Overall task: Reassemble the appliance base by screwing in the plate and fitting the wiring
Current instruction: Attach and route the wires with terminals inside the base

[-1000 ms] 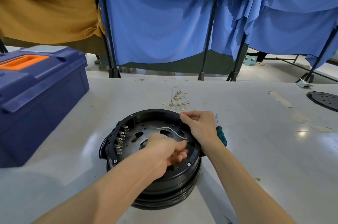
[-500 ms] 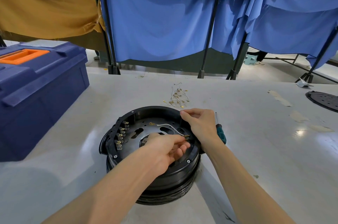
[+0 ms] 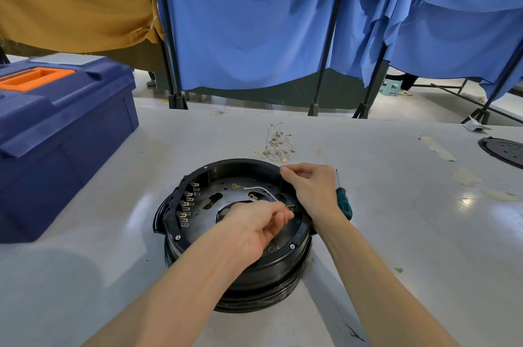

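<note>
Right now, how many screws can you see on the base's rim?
3 rim screws: one far left, one near left, one near right. The right hand may hide another.

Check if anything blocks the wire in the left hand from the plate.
Nothing visible does. The left hand pinches the thin white wire's end over the grey metal plate; the right hand grips the round black base's rim alongside.
</note>
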